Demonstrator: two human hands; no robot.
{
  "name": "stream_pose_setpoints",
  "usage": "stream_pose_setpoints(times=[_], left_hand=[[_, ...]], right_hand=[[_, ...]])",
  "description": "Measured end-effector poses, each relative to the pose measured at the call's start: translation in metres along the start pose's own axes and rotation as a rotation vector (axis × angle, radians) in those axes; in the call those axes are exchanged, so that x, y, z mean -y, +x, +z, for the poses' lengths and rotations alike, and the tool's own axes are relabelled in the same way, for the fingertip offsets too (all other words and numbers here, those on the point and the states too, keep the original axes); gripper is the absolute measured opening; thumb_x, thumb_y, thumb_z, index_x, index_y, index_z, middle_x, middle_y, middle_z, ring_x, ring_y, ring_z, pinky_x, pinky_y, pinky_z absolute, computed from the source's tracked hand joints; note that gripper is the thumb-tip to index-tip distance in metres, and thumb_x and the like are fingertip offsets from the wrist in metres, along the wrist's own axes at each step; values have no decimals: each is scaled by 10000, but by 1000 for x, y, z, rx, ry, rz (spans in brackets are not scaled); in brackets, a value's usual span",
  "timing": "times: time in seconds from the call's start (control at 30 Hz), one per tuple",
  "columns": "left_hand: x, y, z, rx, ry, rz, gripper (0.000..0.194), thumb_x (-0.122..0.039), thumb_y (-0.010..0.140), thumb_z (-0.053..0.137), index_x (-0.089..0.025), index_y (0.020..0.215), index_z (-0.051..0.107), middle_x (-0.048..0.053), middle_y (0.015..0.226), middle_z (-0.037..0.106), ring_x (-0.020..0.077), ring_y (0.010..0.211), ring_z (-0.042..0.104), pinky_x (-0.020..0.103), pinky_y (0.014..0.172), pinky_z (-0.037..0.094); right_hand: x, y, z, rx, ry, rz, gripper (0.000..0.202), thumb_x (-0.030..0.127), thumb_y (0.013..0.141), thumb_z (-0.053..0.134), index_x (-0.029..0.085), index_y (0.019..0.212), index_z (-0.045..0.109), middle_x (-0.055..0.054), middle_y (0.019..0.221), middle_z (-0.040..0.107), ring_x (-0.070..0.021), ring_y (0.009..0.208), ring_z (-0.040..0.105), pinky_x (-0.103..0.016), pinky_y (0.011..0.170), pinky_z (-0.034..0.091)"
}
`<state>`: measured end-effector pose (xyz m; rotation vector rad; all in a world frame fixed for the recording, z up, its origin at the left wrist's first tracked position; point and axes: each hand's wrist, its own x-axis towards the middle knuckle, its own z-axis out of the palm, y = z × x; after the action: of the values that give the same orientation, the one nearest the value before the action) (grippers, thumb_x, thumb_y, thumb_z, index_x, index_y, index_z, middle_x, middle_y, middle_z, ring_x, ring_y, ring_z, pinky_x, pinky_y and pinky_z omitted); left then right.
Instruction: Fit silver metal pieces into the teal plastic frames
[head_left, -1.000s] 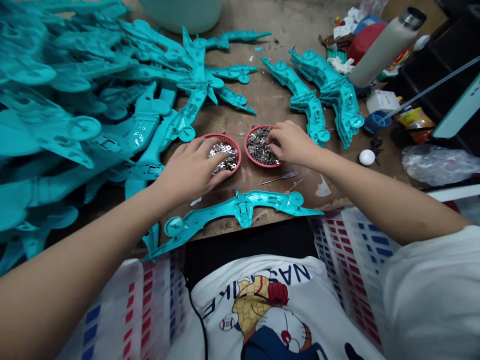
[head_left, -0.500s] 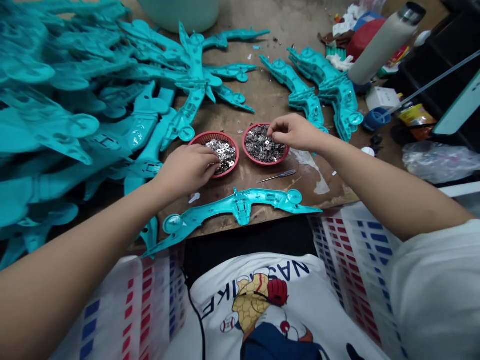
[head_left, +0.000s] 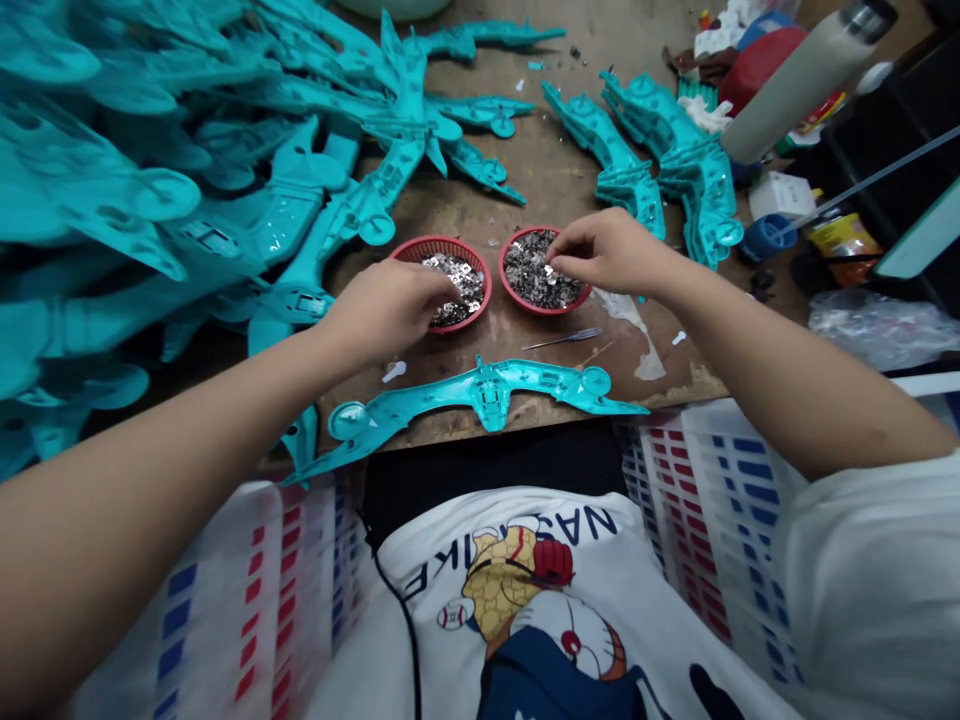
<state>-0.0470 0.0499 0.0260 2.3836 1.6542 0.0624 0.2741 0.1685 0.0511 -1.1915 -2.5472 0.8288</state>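
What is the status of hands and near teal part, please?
Left hand at left basket, right hand at right basket; grip unclear. Metal bits in both. Near teal part untouched. Screwdriver between right basket and part.

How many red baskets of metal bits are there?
2. The left basket is at the left hand, the right basket at the right hand. No others show.

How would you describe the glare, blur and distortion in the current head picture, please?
Head view: small bright glints on the metal pieces in the left red basket, and glossy highlights on the teal part at the table's near edge; head view: the teal pile looks soft toward the left edge; head view: the left forearm looms large, probably wide-angle stretching.
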Motion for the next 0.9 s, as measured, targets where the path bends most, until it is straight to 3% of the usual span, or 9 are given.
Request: stream_pose_setpoints(times=[0.13, 0.27, 0.37, 0.5, 0.63, 0.73, 0.9], left_hand=[[-1, 2, 8, -19, -53, 24, 487, -255, 1081, 474, -221, 1373, 863, 88, 1383, 871, 304, 1284, 808, 421, 1110, 620], [-2, 1, 8, -93, -191, 2, 429, -269, 1092, 564, -194, 1408, 845, 66, 1305, 890, 251, 1175, 812, 409, 1091, 640], [-1, -1, 3, -119, -337, -39, 370, -267, 1047, 684, -145, 1355, 849, 69, 1178, 897, 214, 1049, 813, 373, 1031, 663], [0, -4, -3, -140, -363, -35, 321, -288, 1054, 702, -80, 1249, 849, 93, 1238, 893, 195, 1063, 788, 391, 1071, 674], [-1, -6, -6, -137, -279, 4, 371, -308, 1060, 668, -68, 1269, 859, 98, 1231, 897, 191, 1053, 775, 397, 1074, 669], [-7, -7, -9, -125, -176, 130, 437, -322, 1077, 569, -82, 1277, 875, 132, 1252, 875, 248, 1139, 766, 467, 1110, 653], [-41, -19, -7, -51, -158, 362, 503, -413, 1142, 467, -176, 1301, 882, 161, 1300, 832, 314, 1221, 767, 516, 1107, 652]], right_hand=[[59, -32, -25, -1, -89, -54, 254, 338, 1131, 757, 249, 1301, 922, -94, 1262, 855, -355, 1200, 777, -476, 1054, 600], [86, -74, -11, 102, -64, -54, 281, 228, 1122, 718, 265, 1293, 938, -68, 1263, 870, -333, 1202, 795, -448, 1078, 609], [72, -93, 19, 151, -35, 10, 301, 159, 1064, 718, 238, 1238, 950, -58, 1146, 887, -298, 1073, 817, -408, 1018, 620], [41, -93, 47, 182, -60, 97, 295, 133, 1020, 739, 196, 1223, 943, -79, 1130, 889, -274, 1009, 808, -371, 963, 602], [23, -85, 54, 295, -82, 109, 280, 87, 959, 761, 212, 1130, 945, -49, 1060, 885, -243, 908, 790, -349, 888, 585], [18, -80, 53, 330, -51, 103, 205, 143, 948, 806, 224, 1076, 943, -36, 978, 871, -239, 857, 776, -344, 823, 583], [16, -76, 50, 382, 1, 87, 137, 189, 944, 837, 252, 1011, 939, -34, 969, 866, -249, 872, 774, -359, 827, 576]])
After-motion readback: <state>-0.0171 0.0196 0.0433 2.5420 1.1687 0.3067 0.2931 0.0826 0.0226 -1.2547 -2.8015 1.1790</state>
